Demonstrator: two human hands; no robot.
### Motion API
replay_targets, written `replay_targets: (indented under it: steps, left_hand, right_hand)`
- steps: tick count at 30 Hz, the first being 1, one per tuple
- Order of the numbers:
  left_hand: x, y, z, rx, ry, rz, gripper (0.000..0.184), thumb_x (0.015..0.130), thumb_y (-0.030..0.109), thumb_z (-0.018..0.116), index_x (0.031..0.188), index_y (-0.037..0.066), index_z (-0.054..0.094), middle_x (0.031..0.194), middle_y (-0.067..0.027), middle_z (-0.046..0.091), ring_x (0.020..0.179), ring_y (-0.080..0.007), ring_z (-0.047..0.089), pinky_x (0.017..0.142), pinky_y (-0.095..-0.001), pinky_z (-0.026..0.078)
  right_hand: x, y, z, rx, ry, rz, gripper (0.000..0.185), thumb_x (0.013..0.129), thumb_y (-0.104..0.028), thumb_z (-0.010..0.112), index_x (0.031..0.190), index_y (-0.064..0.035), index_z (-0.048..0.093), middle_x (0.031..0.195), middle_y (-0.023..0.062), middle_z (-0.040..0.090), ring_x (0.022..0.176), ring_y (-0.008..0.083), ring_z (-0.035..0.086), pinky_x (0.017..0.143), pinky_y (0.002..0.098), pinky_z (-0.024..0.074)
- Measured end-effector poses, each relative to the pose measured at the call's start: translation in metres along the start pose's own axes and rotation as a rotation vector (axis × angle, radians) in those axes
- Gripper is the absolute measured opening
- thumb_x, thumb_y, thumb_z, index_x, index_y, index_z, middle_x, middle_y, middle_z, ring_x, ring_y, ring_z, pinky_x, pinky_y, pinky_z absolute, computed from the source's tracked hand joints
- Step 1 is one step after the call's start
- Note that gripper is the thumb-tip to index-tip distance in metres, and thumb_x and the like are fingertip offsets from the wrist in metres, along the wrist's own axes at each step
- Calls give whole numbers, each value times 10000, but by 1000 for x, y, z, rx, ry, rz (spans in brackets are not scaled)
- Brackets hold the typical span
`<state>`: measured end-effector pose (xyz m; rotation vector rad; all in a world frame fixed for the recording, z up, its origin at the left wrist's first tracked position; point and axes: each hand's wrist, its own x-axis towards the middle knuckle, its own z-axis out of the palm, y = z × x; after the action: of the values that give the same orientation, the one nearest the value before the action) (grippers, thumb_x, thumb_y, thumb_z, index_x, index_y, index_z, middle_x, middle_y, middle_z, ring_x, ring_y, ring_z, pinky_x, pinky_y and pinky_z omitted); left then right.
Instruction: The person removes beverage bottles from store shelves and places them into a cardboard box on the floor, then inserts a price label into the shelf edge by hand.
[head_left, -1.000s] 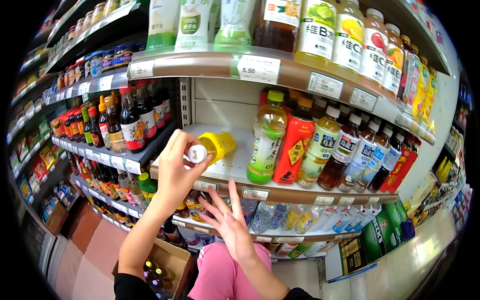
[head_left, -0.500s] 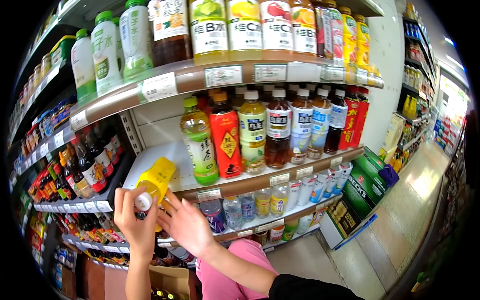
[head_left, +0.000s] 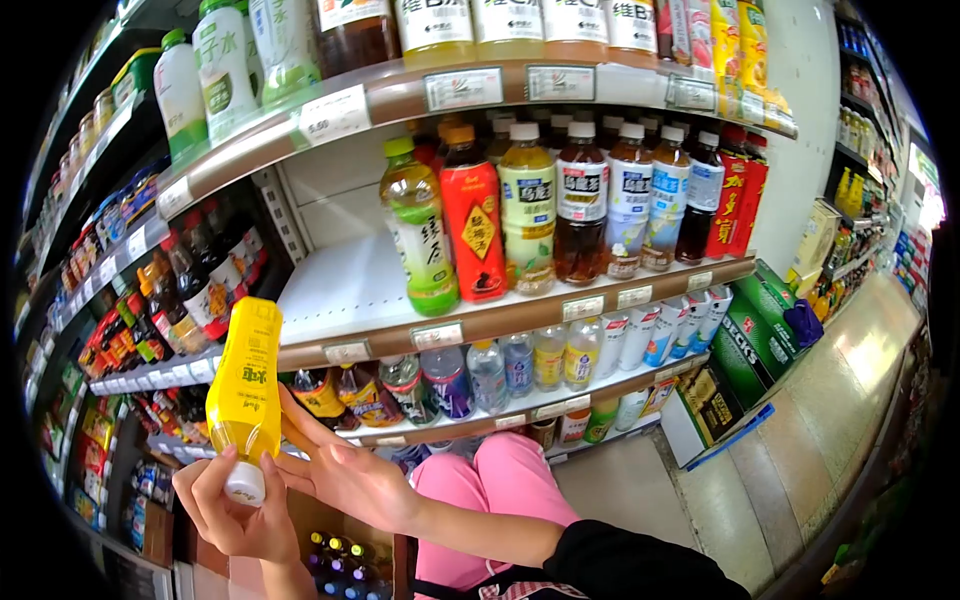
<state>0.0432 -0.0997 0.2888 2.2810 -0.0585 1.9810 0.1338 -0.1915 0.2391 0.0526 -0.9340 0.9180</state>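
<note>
A yellow-labelled drink bottle with a white cap is tilted upside down, its cap pointing down towards me. My left hand grips it around the neck, thumb and fingers at either side of the cap. Beside the bottle's lower right side is my right hand, its fingers stretched out; their tips reach partly behind the bottle, and I cannot tell whether they press on it. On the shelf beyond, a green tea bottle stands beside a red-labelled bottle.
A row of drinks including a dark tea bottle continues rightward along the middle shelf. Below me an open cardboard box holds several bottles. Dark sauce bottles fill the left shelves. A green carton stands at the right, beside the aisle floor.
The yellow bottle has come away from the shelf towards me and swung more upright, cap down. Both hands moved down with it. My view has tipped lower, showing more of the box.
</note>
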Motion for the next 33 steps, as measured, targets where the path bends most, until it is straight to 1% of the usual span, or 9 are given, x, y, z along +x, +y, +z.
replay_targets:
  steps: [3, 6, 10, 11, 14, 15, 21, 28, 33]
  left_hand:
    - [-6, 4, -19, 45, -15, -36, 346, 661, -50, 802, 968, 6, 654, 868, -107, 532, 756, -240, 542, 650, -334, 463]
    - [-20, 5, -36, 108, -118, -150, 333, 647, -42, 804, 939, 15, 654, 855, -102, 532, 750, -241, 545, 651, -334, 460]
    - [-44, -4, -48, 44, -199, -308, 292, 657, -86, 768, 900, 4, 632, 846, -90, 532, 726, -215, 551, 648, -300, 461]
    - [-51, -8, -49, 42, -217, -397, 270, 671, -102, 755, 888, -6, 624, 842, -87, 529, 721, -198, 551, 626, -280, 455]
    - [-73, -18, -51, 5, -220, -621, 235, 691, -83, 763, 845, -18, 597, 806, -53, 493, 668, -111, 519, 555, -243, 417]
    - [-84, -25, -53, 8, -247, -588, 222, 703, -78, 760, 831, -17, 590, 784, -35, 478, 640, -78, 489, 531, -233, 393]
    - [-143, -38, -54, 62, -315, -703, 184, 694, -29, 759, 793, -21, 604, 710, -32, 493, 581, -88, 447, 518, -247, 353]
    - [-201, -45, -59, 70, -318, -874, 172, 689, -15, 762, 781, -20, 616, 690, -28, 508, 579, -84, 452, 523, -253, 362]
    - [-225, -47, -60, 26, -318, -952, 171, 671, -27, 753, 773, -30, 616, 696, -41, 532, 609, -93, 526, 553, -248, 426]
  right_hand:
    - [-13, 17, 13, 93, 134, 108, 998, 914, -534, 586, 1612, -153, -16, 1657, 66, 93, 1490, 272, 248, 1212, 381, 174]
    - [-35, 46, 2, 233, 121, 147, 864, 979, -449, 521, 1613, -184, -1, 1644, 33, 144, 1462, 225, 285, 1237, 391, 161]
    - [-66, 75, -9, 439, 231, 206, 746, 965, -408, 561, 1569, -150, 208, 1555, 78, 305, 1441, 236, 316, 1231, 406, 184]
    - [-72, 83, -12, 478, 296, 218, 692, 955, -395, 587, 1521, -141, 280, 1505, 92, 361, 1429, 236, 334, 1227, 406, 199]
    - [-93, 103, -26, 544, 423, 278, 684, 940, -369, 617, 1483, -80, 316, 1496, 129, 375, 1438, 285, 336, 1233, 423, 208]
    - [-101, 111, -30, 552, 468, 296, 654, 945, -358, 614, 1468, -81, 335, 1476, 140, 392, 1432, 282, 346, 1229, 423, 220]
    - [-147, 156, -67, 532, 682, 373, 439, 995, -297, 560, 1365, -85, 452, 1377, 152, 492, 1359, 260, 442, 1186, 416, 304]
    - [-187, 181, -91, 395, 781, 454, 461, 1007, -320, 543, 1398, -101, 434, 1402, 120, 470, 1346, 237, 456, 1160, 400, 331]
    - [-204, 191, -95, 329, 847, 514, 544, 1008, -330, 548, 1477, -111, 378, 1397, 99, 470, 1335, 226, 466, 1138, 396, 359]
